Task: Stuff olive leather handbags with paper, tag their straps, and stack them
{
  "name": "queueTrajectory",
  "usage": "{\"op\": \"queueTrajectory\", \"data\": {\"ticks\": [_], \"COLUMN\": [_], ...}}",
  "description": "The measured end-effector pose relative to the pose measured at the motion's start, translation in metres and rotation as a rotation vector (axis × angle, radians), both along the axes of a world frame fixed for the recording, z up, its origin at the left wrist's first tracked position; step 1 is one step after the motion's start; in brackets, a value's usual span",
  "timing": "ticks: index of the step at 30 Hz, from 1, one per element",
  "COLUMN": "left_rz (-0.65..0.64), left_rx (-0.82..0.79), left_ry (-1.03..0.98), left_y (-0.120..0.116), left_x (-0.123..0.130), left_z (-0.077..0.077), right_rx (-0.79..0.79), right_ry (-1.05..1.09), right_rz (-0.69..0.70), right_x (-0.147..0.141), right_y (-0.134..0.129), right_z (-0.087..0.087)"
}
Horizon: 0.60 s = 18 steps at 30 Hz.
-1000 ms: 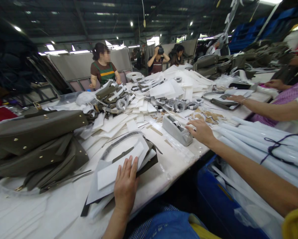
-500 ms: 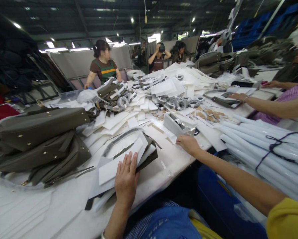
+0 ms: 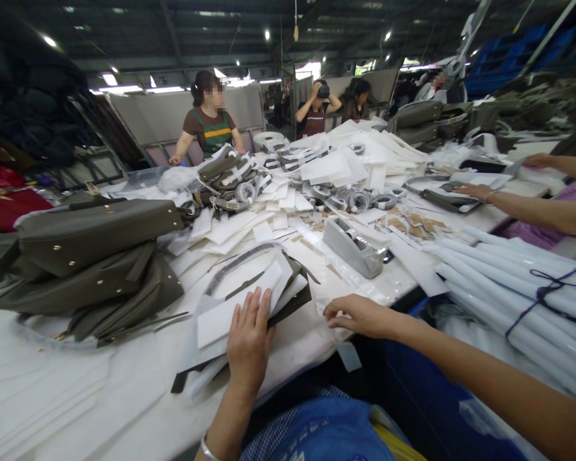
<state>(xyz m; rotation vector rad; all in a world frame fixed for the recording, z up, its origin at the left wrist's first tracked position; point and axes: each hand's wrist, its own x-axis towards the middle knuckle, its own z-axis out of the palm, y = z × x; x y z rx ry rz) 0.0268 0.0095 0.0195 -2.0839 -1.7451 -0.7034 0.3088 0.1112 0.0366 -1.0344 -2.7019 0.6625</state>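
Flat across a white sheet (image 3: 218, 323) lies my left hand (image 3: 250, 336), fingers stretched out. The sheet rests on a dark olive bag piece (image 3: 295, 299) with a wrapped, looped strap (image 3: 220, 275) behind it. My right hand (image 3: 357, 315) hovers near the table's front edge, right of the bag piece, its fingers curled with thumb and forefinger close together. A thin, clear strip (image 3: 349, 356) hangs by the edge below it; whether the fingers grip it is hard to make out. A grey tape dispenser (image 3: 355, 246) stands beyond my right hand.
Olive bags (image 3: 100, 256) are piled at the left. White sheets, coiled straps (image 3: 357, 200) and brown scraps (image 3: 415, 223) cover the table's middle. Tied white tubes (image 3: 518, 282) lie at the right. A co-worker's hands (image 3: 475, 191) work at the right; other people are across the table.
My right hand has moved from beside the tape dispenser toward the front edge and nearer the bag piece. A clear strip now shows below it. My left hand stays on the white sheet.
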Motion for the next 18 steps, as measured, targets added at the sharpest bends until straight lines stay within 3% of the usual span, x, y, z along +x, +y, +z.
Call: {"op": "queueTrajectory", "data": {"ticks": [4, 6, 10, 14, 18], "left_rz": [0.009, 0.011, 0.015, 0.006, 0.011], "left_rx": [-0.023, -0.022, -0.016, -0.049, -0.066], "left_ry": [-0.007, -0.012, -0.023, -0.015, -0.004], "left_y": [-0.001, 0.0, 0.001, -0.001, -0.003], "left_x": [0.0, 0.0, 0.001, 0.004, 0.006], "left_z": [0.0, 0.001, 0.0, -0.002, -0.004], "right_rx": [0.208, 0.265, 0.271, 0.198, 0.155], "right_ry": [0.021, -0.027, 0.041, 0.211, 0.289], "right_rz": [-0.29, -0.349, -0.166, 0.1, 0.147], "right_x": [-0.018, -0.03, -0.056, -0.09, -0.108], "right_y": [0.011, 0.013, 0.008, 0.018, 0.036], "right_z": [-0.036, -0.056, -0.076, -0.067, -0.06]}}
